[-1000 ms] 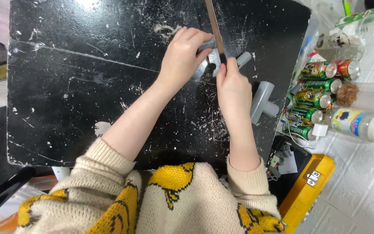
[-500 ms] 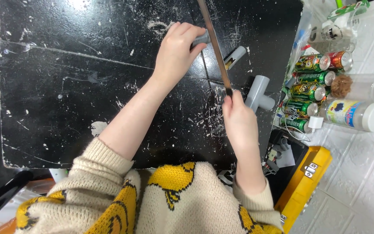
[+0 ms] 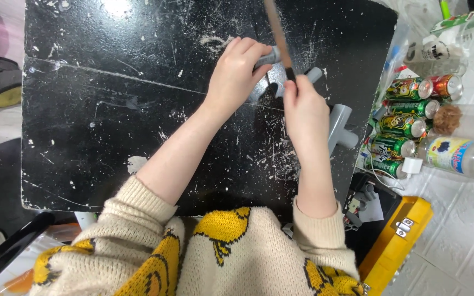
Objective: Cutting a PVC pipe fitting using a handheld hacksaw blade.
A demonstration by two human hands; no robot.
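Note:
My left hand presses down on a grey plastic pipe lying on the scratched black table. My right hand grips the dark handle of a saw whose long brown blade runs away from me across the pipe. The pipe's far end sticks out to the right of the blade. Most of the pipe is hidden under my left hand's fingers.
A grey T-shaped pipe fitting lies by the table's right edge. Several drink cans and a clear plastic bottle lie on the white floor to the right. A yellow case sits at lower right. White dust covers the tabletop.
My right hand has pushed forward with the saw after pulling back half a second ago, so the blade has slid along the pipe. My left hand stays on the pipe.

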